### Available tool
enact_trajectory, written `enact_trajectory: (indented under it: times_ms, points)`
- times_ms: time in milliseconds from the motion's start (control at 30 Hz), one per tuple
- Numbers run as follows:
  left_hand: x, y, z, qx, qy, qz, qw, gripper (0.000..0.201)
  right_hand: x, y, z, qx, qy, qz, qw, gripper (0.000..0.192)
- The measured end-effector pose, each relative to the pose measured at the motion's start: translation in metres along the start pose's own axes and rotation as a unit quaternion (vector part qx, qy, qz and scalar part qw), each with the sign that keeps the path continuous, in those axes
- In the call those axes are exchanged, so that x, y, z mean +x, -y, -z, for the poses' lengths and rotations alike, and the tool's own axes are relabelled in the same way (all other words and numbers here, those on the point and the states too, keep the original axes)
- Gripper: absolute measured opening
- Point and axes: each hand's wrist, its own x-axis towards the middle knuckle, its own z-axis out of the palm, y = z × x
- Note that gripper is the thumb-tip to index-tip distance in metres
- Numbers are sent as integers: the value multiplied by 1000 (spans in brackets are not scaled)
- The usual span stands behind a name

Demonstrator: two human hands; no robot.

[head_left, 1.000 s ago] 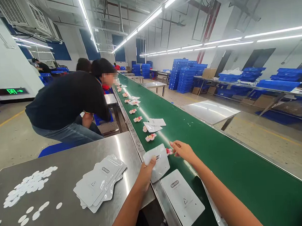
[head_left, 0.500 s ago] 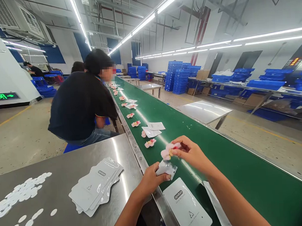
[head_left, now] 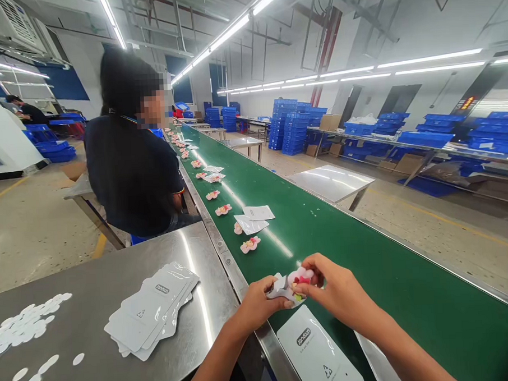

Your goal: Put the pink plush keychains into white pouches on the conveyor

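Both forearms bare, reaching up from the near edge and converging toward the middle, the left from near centre, the right from the near right corner. Left hand [head_left: 259, 300] curled with knuckles upward, fingers and thumb pinched shut at the tips, pointing right. Right hand [head_left: 336, 291] just beside it, back turned upward, fingers bent and closed, tips meeting those of the left.

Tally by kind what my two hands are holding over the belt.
Pink flower piece, in the right hand: 1
White pouch, in the left hand: 1
Total: 2
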Motion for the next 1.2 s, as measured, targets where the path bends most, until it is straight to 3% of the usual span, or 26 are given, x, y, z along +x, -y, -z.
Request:
enact_trajectory:
  times_ms: [167,233,300,400,467,567,633,733,800,867,933,1000,1067,1100,1133,1200]
  points:
    - [-2,-20,-13,37,31,-30,998,30,-8,-6,-27,-32,-43,128,990,7]
    - [-4,-29,-18,51,32,-29,998,29,-13,-10,-27,-29,-26,188,981,22]
    - [-4,-35,-22,76,68,-26,994,21,-18,-21,-18,6,26,210,977,36]
    - [1,-32,-22,82,91,-29,992,19,-26,-49,-2,86,33,120,988,40]
    - [9,-23,-20,25,27,-3,999,21,-34,-68,-2,77,62,57,993,32]
    - [29,-4,-25,-83,-75,55,992,29,-47,-85,-19,-3,212,51,976,31]
    - [44,8,-36,-115,-105,68,986,35,-54,-87,-32,-52,258,50,963,33]
    - [61,17,-54,-126,-108,68,984,43,-64,-86,-36,-78,290,17,954,17]
    - [62,16,-59,-120,-105,61,985,59,-70,-84,-23,-67,334,-28,940,11]
    - [53,9,-56,-85,-113,14,990,78,-75,-79,-2,-53,358,-67,930,8]
    - [38,1,-46,-65,-72,-44,994,81,-78,-68,19,-27,340,-78,937,5]
    - [20,-5,-36,-100,74,-48,991,78,-74,-53,32,18,286,-72,955,11]
    - [4,-6,-27,-175,241,9,955,83,-64,-39,33,58,226,-69,970,19]
    - [-2,-4,-23,-207,292,39,933,87,-56,-34,29,69,200,-66,975,21]
    - [-7,-2,-20,-228,309,63,921,87,-47,-30,23,74,180,-58,979,22]
    - [-17,5,-15,-247,256,105,929,75,-25,-29,6,91,168,-27,981,22]
